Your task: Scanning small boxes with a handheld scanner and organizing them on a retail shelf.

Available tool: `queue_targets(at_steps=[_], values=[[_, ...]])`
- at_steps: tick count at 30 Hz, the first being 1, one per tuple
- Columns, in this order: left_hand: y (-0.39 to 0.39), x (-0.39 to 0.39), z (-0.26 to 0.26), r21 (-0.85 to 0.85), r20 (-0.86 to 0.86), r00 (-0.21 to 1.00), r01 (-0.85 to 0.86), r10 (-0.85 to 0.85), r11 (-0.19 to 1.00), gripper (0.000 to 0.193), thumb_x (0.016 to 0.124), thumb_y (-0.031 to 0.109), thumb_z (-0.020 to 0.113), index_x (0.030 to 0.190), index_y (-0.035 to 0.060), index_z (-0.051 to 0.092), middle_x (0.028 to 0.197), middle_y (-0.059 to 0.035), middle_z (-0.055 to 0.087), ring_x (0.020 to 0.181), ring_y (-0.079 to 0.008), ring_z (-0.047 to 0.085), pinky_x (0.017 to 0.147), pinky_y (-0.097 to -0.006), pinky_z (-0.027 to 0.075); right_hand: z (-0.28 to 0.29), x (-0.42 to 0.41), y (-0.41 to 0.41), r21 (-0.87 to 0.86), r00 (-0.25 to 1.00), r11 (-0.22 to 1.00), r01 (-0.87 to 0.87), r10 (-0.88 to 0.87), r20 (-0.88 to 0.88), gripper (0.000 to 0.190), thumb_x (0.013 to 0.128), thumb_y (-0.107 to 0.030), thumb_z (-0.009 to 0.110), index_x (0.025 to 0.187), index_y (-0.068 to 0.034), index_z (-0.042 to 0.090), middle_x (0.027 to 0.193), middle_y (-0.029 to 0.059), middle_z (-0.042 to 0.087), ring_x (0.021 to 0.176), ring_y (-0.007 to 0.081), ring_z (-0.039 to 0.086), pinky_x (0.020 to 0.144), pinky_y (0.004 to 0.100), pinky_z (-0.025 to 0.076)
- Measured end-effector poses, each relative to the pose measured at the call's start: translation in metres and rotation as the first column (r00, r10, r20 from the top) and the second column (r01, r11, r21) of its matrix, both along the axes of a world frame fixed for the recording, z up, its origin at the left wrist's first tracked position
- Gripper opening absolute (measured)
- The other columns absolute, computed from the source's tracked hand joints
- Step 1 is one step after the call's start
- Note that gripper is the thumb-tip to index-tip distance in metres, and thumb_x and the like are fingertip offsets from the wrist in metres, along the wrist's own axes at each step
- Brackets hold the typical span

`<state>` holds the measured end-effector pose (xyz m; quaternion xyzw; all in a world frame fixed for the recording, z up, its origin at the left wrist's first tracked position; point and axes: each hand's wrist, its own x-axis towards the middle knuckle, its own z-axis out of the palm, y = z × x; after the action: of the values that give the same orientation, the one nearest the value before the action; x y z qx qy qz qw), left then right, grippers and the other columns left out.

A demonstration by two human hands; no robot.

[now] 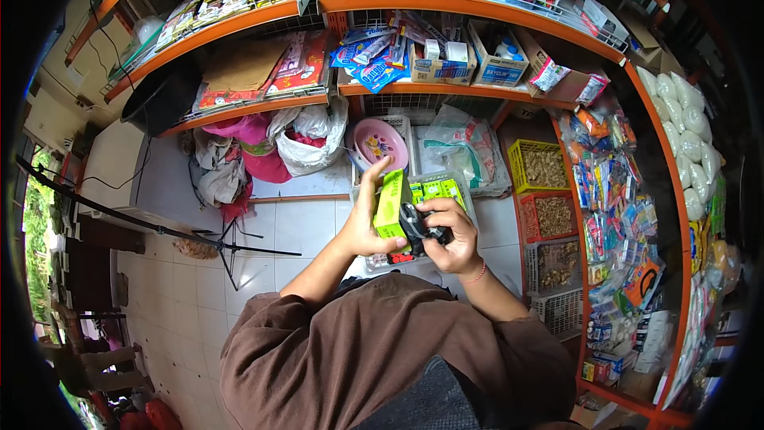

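My left hand (363,218) grips a lime-green cardboard box (390,200) from its left side, thumb at the near end. At the box's right side, my right hand (452,233) pinches a crumpled black plastic piece (413,224), perhaps a bag. Part of the black plastic hangs below my fingers. Behind and under both hands stands a clear plastic bin (467,191); green small boxes (440,189) lie in it, with red items (401,257) at its near end. What the green box holds is hidden.
Orange-edged shelves (477,5) curve across the front and right. A pink basin (381,142) and a tray with plastic bags (462,152) stand beyond the bin. Yellow (539,165) and red crates (547,215) are at the right, a black tripod (230,248) at the left.
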<state>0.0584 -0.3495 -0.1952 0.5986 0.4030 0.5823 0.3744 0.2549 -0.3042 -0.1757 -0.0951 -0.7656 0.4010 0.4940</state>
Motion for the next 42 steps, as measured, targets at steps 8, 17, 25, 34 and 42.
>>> queue_targets(at_steps=[8, 17, 25, 34, 42], values=[[-0.004, 0.002, 0.021, 0.039, -0.17, 0.984, 0.064, -0.057, 0.997, 0.142, 0.051, 0.035, 0.087, 0.155, 0.0033, -0.004, 0.157, -0.0271, 0.017, 0.145, -0.0409, 0.023, 0.115, -0.0494, 0.025, -0.022, -0.003, 0.055, 0.135, 0.902, 0.935, 0.328, -0.353, 0.248, 0.032, 0.071, 0.008, 0.06, 0.101, -0.001, 0.069, 0.116, 0.0162, 0.064, 0.108, 0.0335, 0.062, 0.095, 0.0398, 0.049], [-0.008, -0.003, 0.026, 0.051, -0.602, 0.798, 0.074, -0.028, 0.996, 0.143, 0.046, 0.03, 0.086, 0.152, -0.0041, -0.003, 0.156, -0.0298, 0.017, 0.146, -0.0434, 0.018, 0.119, -0.046, 0.02, 0.037, -0.01, 0.026, 0.271, 0.964, 0.954, -0.127, 0.054, 0.259, 0.019, 0.059, 0.007, 0.056, 0.072, -0.004, 0.065, 0.089, 0.0082, 0.067, 0.089, 0.0275, 0.063, 0.084, 0.0393, 0.051], [-0.011, -0.004, 0.021, 0.01, -0.416, 0.909, 0.046, -0.037, 0.999, 0.141, 0.049, 0.033, 0.086, 0.154, -0.0029, -0.002, 0.155, -0.0296, 0.018, 0.146, -0.0435, 0.019, 0.118, -0.0468, 0.02, 0.004, -0.011, 0.071, 0.282, 0.87, 0.924, 0.259, -0.35, 0.347, 0.024, 0.07, 0.006, 0.057, 0.087, -0.005, 0.069, 0.104, 0.01, 0.066, 0.098, 0.0294, 0.061, 0.088, 0.0397, 0.05], [0.001, -0.012, -0.008, -0.178, 0.132, 0.991, 0.05, -0.027, 0.983, 0.131, 0.059, 0.023, 0.083, 0.158, 0.0121, -0.002, 0.156, -0.0271, 0.021, 0.141, -0.0351, 0.03, 0.111, -0.0438, 0.029, -0.015, -0.028, -0.001, 0.145, 0.954, 0.945, 0.292, -0.298, 0.021, 0.036, 0.079, 0.006, 0.057, 0.114, 0.001, 0.057, 0.121, 0.0216, 0.058, 0.109, 0.0374, 0.058, 0.096, 0.043, 0.047], [-0.012, 0.002, 0.01, -0.083, -0.473, 0.864, -0.242, 0.175, 0.967, 0.136, 0.051, 0.035, 0.086, 0.156, 0.0034, 0.005, 0.155, -0.0265, 0.02, 0.139, -0.0429, 0.03, 0.112, -0.051, 0.029, 0.012, -0.018, 0.016, 0.168, 0.915, 0.942, 0.29, -0.324, 0.239, 0.031, 0.074, 0.008, 0.058, 0.1, -0.004, 0.069, 0.115, 0.0169, 0.062, 0.106, 0.0346, 0.061, 0.094, 0.0411, 0.048]])
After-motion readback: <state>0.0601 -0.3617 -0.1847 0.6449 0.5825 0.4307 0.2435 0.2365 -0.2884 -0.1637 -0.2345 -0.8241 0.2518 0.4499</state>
